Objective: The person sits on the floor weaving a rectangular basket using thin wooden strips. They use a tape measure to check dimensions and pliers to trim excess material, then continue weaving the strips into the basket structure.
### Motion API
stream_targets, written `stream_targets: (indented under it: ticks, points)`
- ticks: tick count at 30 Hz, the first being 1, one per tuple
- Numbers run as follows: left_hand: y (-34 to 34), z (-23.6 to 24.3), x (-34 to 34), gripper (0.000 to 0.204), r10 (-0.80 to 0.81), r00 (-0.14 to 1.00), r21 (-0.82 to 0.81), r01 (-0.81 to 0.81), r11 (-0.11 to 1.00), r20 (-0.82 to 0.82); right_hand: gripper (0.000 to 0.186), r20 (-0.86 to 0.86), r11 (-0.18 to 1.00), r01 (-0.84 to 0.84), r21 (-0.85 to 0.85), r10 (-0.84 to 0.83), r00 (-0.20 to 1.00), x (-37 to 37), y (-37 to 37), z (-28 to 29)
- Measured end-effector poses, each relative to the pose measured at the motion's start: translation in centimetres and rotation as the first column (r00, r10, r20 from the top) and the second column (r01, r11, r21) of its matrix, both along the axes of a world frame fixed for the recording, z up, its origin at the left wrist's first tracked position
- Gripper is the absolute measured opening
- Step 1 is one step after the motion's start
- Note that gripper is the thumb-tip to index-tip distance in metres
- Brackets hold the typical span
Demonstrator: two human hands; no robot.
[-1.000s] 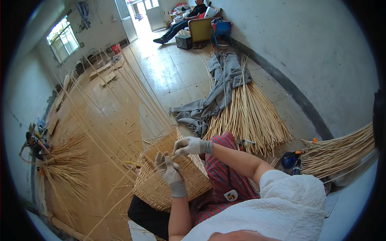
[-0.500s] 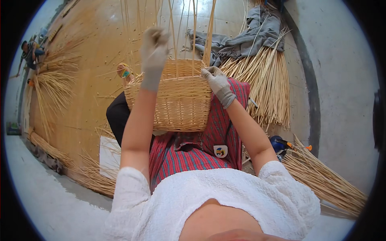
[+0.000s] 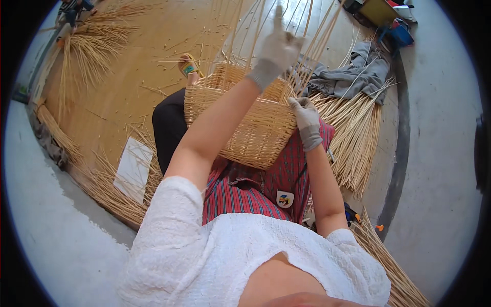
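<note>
A partly woven wicker basket rests tilted on my lap, with long upright stakes rising from its rim. My right hand, in a pale glove, grips the rim at the right corner, thumb on top. Across and above the basket reaches my left hand, also gloved and slightly blurred. One finger points upward away from the rest, among the stakes near the far right side. No strand shows clearly in that hand. Under the basket lies a red striped apron.
Bundles of loose wicker rods lie to my right beside a grey cloth. More rods spread at the far left. A white board sits left of my knee. Orange-tipped tools lie by my right elbow.
My left hand has swung right and forward over the basket, from its left side toward the far right stakes. The view has shifted, and the basket now looks turned. My right hand stays at the rim corner.
</note>
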State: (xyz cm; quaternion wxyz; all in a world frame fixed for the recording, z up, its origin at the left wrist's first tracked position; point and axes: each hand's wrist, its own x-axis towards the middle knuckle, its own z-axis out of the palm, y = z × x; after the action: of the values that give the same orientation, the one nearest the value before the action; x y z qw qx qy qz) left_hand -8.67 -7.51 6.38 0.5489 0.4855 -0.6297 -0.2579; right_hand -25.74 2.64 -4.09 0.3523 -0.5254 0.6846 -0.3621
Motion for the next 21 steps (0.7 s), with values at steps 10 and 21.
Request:
stream_targets:
  ticks: [10, 21]
  points:
    - [9.9, -7.0, 9.8, 0.041, 0.186, 0.861, 0.417, 0.033, 0.908, -0.473, 0.078, -0.856, 0.703, -0.686, -0.188, 0.226, 0.466, 6.9, 2.8, 5.6]
    - [0.8, -1.0, 10.2, 0.075, -0.003, 0.999, 0.217, 0.012, 0.976, -0.041, 0.080, -0.683, 0.809, -0.584, 0.072, 0.467, 0.562, 7.7, 1.8, 4.0]
